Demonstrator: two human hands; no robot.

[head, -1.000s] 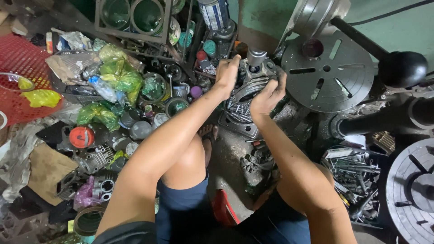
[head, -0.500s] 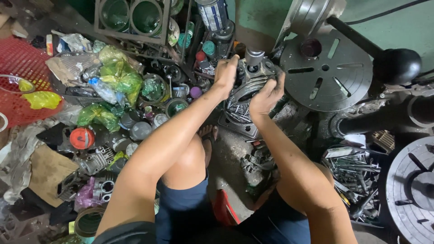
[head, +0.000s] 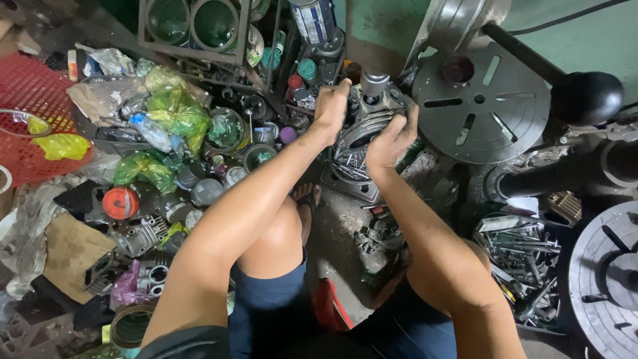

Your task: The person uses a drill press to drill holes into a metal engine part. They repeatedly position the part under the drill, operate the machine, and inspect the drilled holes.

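Both hands, left hand [head: 330, 106] and right hand [head: 392, 139], grip a finned engine block [head: 362, 136], slotted drill-press table [head: 482, 106] at three o'clock, green plastic bags [head: 174, 113] at nine

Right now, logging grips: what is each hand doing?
Left hand: closed on the motor housing, upper left.
Right hand: closed on its right side.

We counted two hands, one finned engine block [head: 362, 143], one slotted round table [head: 482, 106] at two o'clock, one red basket [head: 30, 100] at nine.

grey motor [head: 362, 136], red basket [head: 33, 100], green bags [head: 176, 116]
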